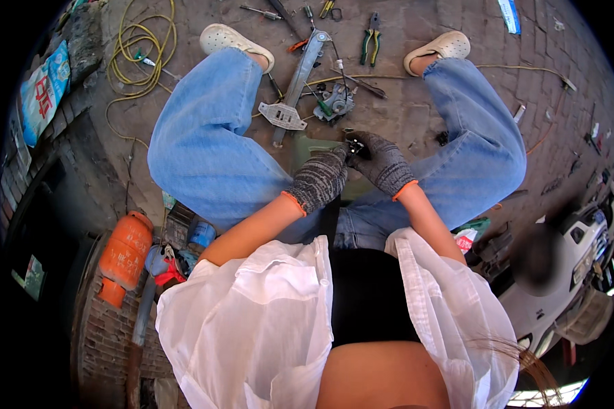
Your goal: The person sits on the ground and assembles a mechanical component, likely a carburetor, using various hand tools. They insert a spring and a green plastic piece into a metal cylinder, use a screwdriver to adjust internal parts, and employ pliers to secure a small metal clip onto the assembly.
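Observation:
Both my hands wear grey knitted gloves with orange cuffs and meet in front of my lap. My left hand (pixel 320 180) is closed, its fingertips at a small dark part (pixel 354 147) with a shiny spot. From the other side my right hand (pixel 383 165) grips the same part; the fingers hide most of it, so its kind does not show. Just beyond lies a metal rail (pixel 303 71) with a slotted bracket plate (pixel 282 116) at its near end. Beside the rail is a grey mechanism like a small motor (pixel 335 102). A green object (pixel 308 146) shows beneath my hands.
Green-handled pliers (pixel 370 42), a screwdriver (pixel 260 12) and other tools lie on the brick floor. A coiled yellow hose (pixel 143 51) is at far left. An orange gas cylinder (pixel 127 251) and blue can (pixel 202 234) stand left; a pale car bumper (pixel 552 279) is at right.

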`<state>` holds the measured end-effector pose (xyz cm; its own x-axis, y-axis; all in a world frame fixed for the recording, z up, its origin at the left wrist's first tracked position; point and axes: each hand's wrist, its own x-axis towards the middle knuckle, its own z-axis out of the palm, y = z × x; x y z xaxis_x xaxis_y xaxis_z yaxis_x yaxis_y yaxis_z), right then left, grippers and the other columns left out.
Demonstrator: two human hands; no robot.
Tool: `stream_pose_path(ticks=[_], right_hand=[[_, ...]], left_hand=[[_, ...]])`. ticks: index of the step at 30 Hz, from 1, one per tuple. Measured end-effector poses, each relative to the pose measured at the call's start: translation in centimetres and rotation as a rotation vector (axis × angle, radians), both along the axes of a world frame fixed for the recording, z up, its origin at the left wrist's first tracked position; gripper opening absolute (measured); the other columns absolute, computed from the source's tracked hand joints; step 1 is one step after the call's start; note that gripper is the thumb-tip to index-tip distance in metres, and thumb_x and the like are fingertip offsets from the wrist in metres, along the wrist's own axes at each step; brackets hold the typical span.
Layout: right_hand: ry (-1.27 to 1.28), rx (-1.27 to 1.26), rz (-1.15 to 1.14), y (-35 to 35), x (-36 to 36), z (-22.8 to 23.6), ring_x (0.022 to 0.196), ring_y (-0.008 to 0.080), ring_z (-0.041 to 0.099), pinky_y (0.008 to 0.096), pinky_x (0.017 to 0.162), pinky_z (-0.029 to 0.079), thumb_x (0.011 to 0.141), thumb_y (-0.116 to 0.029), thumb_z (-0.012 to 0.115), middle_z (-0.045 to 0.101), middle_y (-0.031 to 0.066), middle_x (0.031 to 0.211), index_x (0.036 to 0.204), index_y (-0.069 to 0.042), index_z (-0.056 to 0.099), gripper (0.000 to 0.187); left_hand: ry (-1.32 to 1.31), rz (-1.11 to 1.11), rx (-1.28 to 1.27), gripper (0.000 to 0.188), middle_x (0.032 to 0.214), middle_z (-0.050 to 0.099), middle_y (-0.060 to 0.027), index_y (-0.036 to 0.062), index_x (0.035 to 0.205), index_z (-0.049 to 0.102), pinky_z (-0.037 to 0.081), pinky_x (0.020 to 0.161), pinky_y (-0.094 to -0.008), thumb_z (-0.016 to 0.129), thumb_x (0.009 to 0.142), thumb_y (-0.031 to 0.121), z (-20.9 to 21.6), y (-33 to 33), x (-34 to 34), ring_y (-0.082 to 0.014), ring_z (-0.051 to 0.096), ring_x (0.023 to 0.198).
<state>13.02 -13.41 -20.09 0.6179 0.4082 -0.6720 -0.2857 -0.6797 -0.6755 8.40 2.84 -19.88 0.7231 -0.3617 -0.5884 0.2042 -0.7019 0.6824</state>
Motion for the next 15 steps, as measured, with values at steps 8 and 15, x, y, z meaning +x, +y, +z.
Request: stream_pose_path(ticks=[8, 15], right_hand=[[0.078, 0.056, -0.197, -0.2, -0.1, -3.5, 0.086, 0.026, 0.061, 0.0336, 0.077, 0.048, 0.069, -0.011, 0.064, 0.062, 0.0138, 0.092, 0.1, -0.005, 0.058, 0.032], [0.237, -0.002, -0.999, -2.0, 1.3, -14.4, 0.066, 0.0191, 0.062, 0.0301, 0.061, 0.05, 0.066, -0.011, 0.069, 0.062, 0.0135, 0.081, 0.097, 0.0, 0.057, 0.035]], left_hand=[[-0.059, -0.635, 0.186, 0.021, 0.081, 0.062, -0.0157, 0.0011, 0.093, 0.058, 0.05, 0.058, -0.0374, 0.049, 0.078, 0.011, 1.2, 0.1, 4.8, -0.0276, 0.063, 0.075], [-0.371, -0.461, 0.581, 0.024, 0.089, 0.063, -0.0168, 0.0033, 0.094, 0.059, 0.049, 0.072, -0.0402, 0.054, 0.081, 0.022, 0.1, 8.0, 18.7, -0.0293, 0.061, 0.086]])
